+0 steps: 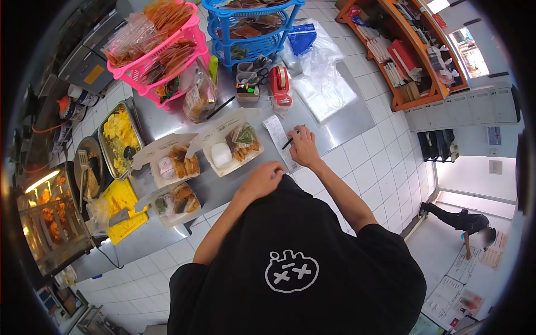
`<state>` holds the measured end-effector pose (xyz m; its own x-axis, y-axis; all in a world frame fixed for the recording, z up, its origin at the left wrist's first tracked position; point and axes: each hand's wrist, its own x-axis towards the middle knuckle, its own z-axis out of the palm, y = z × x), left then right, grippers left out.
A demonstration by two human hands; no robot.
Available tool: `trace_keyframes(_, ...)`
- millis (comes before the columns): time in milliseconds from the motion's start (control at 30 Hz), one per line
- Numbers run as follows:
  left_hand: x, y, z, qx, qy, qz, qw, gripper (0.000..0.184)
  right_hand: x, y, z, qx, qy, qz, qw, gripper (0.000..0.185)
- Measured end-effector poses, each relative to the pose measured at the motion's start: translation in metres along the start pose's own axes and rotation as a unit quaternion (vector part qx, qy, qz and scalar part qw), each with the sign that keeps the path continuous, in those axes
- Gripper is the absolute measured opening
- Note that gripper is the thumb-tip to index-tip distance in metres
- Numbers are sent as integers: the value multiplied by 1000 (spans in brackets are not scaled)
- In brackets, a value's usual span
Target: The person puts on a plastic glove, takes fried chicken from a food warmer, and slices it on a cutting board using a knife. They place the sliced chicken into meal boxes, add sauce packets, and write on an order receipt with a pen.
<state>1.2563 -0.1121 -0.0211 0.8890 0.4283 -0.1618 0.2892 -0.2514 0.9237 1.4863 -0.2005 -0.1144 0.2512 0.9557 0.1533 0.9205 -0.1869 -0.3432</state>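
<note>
My right hand (304, 146) is closed around a dark pen (287, 144), whose tip is over a long white printed receipt (274, 129) lying on the steel table. My left hand (267, 177) is at the table's near edge, close to my shirt, with its fingers curled in; whatever they may hold is hidden. Left of the receipt stands an open meal box (245, 161) with a mound of rice, fried pieces and a green-leafed packet. Two more open boxes of food, an upper one (174, 174) and a lower one (167, 216), sit farther left.
Pink (155, 85) and blue (248, 47) basket racks hold packets at the back. A red tape dispenser (280, 88) and plastic bags (324, 92) lie beyond the receipt. On the left are a tray of yellow food (118, 137) and a yellow board (124, 209). Another person (472, 222) is far right.
</note>
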Motion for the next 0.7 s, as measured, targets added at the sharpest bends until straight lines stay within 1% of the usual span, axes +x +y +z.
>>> trace_keyframes(67,-13,-6,-23,-47,102,-17,994,14,-1,2,-1,11,8,9,1000,50)
trace_keyframes(100,-20,-4,-38,7,220,19,975,14,-1,3,-2,17,11,13,1000,51)
trace_keyframes(133,-28,-4,-55,61,336,54,938,16,1,3,-2,33,23,20,999,52)
trace_keyframes(167,-37,-10,-76,139,409,44,901,20,7,-1,-5,51,34,25,998,52)
trace_keyframes(200,-45,-16,-95,216,478,31,851,25,16,-9,-11,70,44,29,996,53)
trace_keyframes(300,-54,-24,-123,208,547,-14,811,34,75,-46,-27,166,105,-71,978,56)
trace_keyframes(400,-46,-38,-124,259,460,-29,849,31,138,-97,-45,224,104,-115,962,48)
trace_keyframes(433,-42,-49,-120,253,436,-61,862,29,151,-93,-40,198,1,-106,975,45)
trace_keyframes(500,-34,-74,-113,239,382,-122,885,27,169,-83,-29,135,-201,-82,967,41)
trace_keyframes(600,-27,-82,-100,250,401,-98,876,30,161,-72,-29,54,-215,-141,965,41)
trace_keyframes(700,-35,-65,-92,210,323,-151,910,35,134,-62,-42,44,-202,-160,965,37)
